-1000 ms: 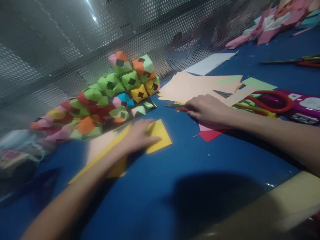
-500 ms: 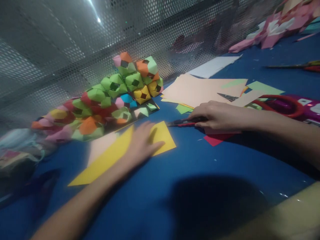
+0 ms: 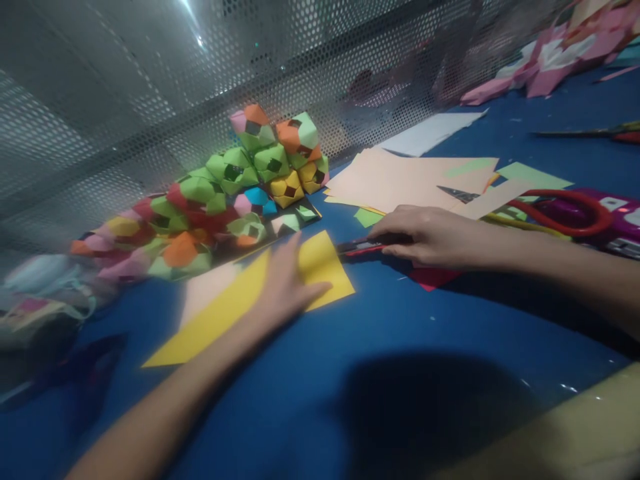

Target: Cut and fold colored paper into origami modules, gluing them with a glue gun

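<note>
Yellow, sharp-cornered paper (image 3: 215,313) lies under the left hand (image 3: 285,280).

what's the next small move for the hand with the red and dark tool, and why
Probably ease the red and dark tool in the right hand gently forward along its pointing line, since its tip lies at or just beside the edge of the yellow paper and the left hand lies across that paper, seemingly steadying it.

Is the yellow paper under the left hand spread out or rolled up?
Spread out: the yellow paper extends on both sides of the left hand. Whether it's folded double, I can't tell.
</note>
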A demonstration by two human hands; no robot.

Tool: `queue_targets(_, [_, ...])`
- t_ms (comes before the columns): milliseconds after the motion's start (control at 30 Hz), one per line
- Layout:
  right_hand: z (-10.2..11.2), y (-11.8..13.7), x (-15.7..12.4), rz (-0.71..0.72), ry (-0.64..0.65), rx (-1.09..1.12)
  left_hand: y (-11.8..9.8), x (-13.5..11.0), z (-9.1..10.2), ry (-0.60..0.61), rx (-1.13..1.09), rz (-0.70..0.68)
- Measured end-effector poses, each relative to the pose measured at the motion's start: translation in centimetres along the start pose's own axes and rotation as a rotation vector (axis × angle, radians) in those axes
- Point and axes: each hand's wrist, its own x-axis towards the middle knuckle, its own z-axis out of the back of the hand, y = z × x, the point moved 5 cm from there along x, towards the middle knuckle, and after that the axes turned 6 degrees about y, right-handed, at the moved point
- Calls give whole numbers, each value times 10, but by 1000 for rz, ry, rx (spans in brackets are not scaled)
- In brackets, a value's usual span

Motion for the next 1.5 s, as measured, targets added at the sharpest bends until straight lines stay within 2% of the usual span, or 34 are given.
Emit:
queue_targets(233, [-3, -8, -29, -71, 114, 70, 1, -3, -1, -11, -14, 3])
queue_targets(400, [-3, -4, -45, -96, 165, 119, -2, -7, 1, -11, -55, 39])
queue_targets(567, [-7, 1, -33, -86, 212, 116, 1, -10, 8, -75, -211, 142])
queue_targets(733, [-4, 0, -17, -37, 177, 91, 13, -13, 10, -159, -443, 228])
queue_targets(867, [0, -9, -19, -55, 198, 77, 11, -18, 7, -94, -539, 226])
queue_targets(933, [2, -14, -25, -78, 214, 85, 9, -19, 5, -57, -493, 221])
queue_targets(1000, [3, -17, -30, -97, 224, 94, 5, -19, 6, -72, -370, 187])
queue_targets(1133, [1, -17, -37, -123, 220, 91, -12, -19, 15, -222, 23, -45])
queue_targets(1167, [0, -17, -37, -122, 212, 83, -18, -20, 15, -228, 105, -116])
queue_targets(1233, [-2, -17, -37, -107, 197, 68, -28, -22, 8, -148, 205, -239])
queue_targets(1333, [-8, -18, -34, -46, 172, 56, -38, -26, -8, 80, 221, -370])
queue_targets(1400, [-9, -17, -34, 1, 141, 58, -39, -27, -15, 167, 177, -387])
queue_targets(1500, [-6, -15, -35, 32, 137, 81, -36, -26, -19, 205, 97, -354])
